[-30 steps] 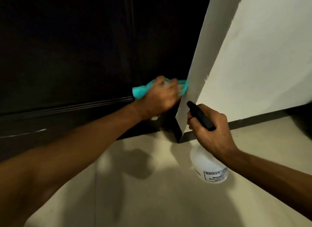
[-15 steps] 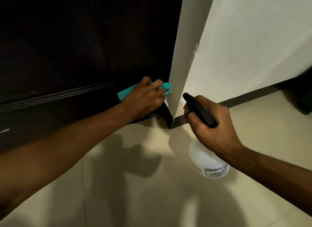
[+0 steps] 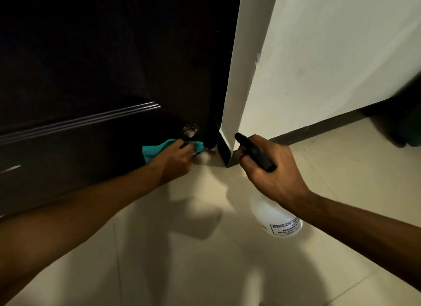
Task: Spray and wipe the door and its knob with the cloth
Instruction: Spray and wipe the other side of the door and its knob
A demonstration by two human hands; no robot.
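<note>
**Cloth pressed low on a dark door, spray bottle held beside it**

A view from the head looked down at 2 bare forearms reaching toward the foot of a dark brown door point(image 3: 95, 61). The door filled the upper left; a raised moulding line ran across its panel, and the wood was dim and hard to read. A small round metal fitting point(image 3: 189, 130), perhaps a stopper, sat near the door's lower edge.

The left hand point(image 3: 176, 161) held a teal cloth point(image 3: 159, 149) against the door just below that fitting, its fingers point(image 3: 188, 146) curled over the bunched fabric. The knob itself was not in sight.

The right hand point(image 3: 271, 171) gripped the black head of a spray bottle point(image 3: 276, 216), its fingers wrapped round the neck, the nozzle aimed toward the door's bottom corner. The bottle's translucent white body hung below the hand and carried a printed label too small to read fully.

To the right of the door stood a white wall point(image 3: 330, 55) with a chipped corner edge and a dark skirting strip along its base. The floor point(image 3: 205, 271) was pale cream tile with thin grout lines, crossed by soft shadows of the arms.
</note>
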